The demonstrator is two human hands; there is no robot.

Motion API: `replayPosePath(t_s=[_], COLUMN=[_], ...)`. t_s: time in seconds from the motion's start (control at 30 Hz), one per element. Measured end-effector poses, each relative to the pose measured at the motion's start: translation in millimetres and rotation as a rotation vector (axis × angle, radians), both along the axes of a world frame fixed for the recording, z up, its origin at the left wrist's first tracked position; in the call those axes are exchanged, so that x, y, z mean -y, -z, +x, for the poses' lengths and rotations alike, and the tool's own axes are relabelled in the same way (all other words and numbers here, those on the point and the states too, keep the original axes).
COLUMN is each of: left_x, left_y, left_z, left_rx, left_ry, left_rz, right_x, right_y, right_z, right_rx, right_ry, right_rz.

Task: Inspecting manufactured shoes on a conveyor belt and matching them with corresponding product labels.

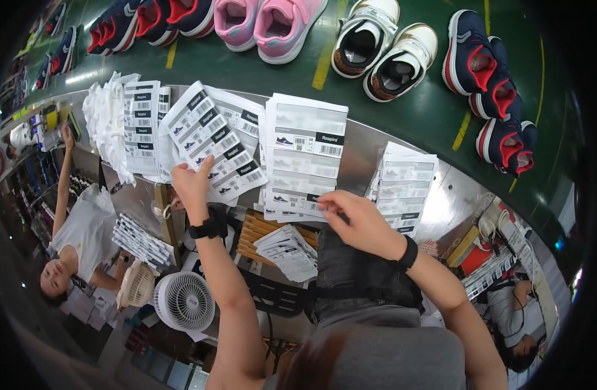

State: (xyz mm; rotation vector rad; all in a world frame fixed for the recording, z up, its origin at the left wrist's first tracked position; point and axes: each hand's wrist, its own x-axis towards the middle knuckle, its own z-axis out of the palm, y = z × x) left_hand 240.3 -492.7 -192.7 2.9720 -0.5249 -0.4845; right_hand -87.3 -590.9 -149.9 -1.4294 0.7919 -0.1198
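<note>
Near the middle left, my left hand [193,185] is closed on the lower edge of a tilted sheet of shoe labels [211,133], thumb on top. The sheet carries rows of dark blocks, barcodes and small shoe pictures. My right hand [360,224] lies over the lower right corner of a stack of label sheets [308,172]. Its fingers are bent and slightly apart, the fingertips at a label on the top sheet; nothing shows between them. Under the tilted sheet lie more label sheets [241,117], partly hidden. Both wrists wear black bands.
More label stacks [141,130] [402,188] flank these on the metal ledge, beside crumpled white paper [106,123]. Beyond, a green conveyor [435,110] carries pink shoes [279,26], white shoes [402,62] and navy shoes [471,58]. A fan [185,302] stands below left; co-workers sit either side.
</note>
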Motion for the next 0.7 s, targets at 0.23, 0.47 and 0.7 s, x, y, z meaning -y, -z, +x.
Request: replayPosePath(t_s=[0.23,0.47,0.7], left_x=[-19,6,39], left_y=[-36,-138,-162], left_z=[4,-59,-102], left_rx=[-0.578,-0.811,-0.816], left_ry=[-0.2,-0.1,0.086], left_rz=[-0.716,-1.032,-1.09], right_x=[12,6,23], right_y=[4,-30,-72], right_z=[39,59,30], right_rx=[0.069,0.156,0.171], right_ry=[-0.104,0.219,0.551], right_rz=[-0.069,0.131,0.124])
